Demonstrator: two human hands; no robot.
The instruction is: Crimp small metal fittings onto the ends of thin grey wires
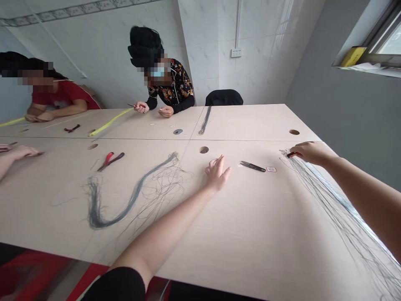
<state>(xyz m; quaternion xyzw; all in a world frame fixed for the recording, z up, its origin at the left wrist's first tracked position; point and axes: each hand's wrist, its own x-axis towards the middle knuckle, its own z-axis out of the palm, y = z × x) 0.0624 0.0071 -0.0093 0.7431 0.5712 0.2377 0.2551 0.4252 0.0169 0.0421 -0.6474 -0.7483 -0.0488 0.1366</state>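
My left hand (218, 173) rests over the middle of the table, its fingers stretched and apart, with nothing visible in them. Off to the right, my right hand (308, 152) is closed round a small black-and-orange tool (293, 154), whose kind is mostly hidden. The tool's tip is at the knotted end of a bundle of long grey strands (326, 192) that trails toward the near right edge. Between my hands lie black thread snips (253, 166) and a small red-framed label (271, 169). Left of my left arm curves another grey strand bundle (134, 196) with loose, tangled threads.
Red-handled pliers (109, 161) lie on the table (244, 234) at left. Across it, one person (173, 83) holds a tool near a yellow strip (109, 122); another person (62, 100) leans at far left. A third person's hand (21, 154) enters at left. Cable holes (204, 149) pierce the tabletop.
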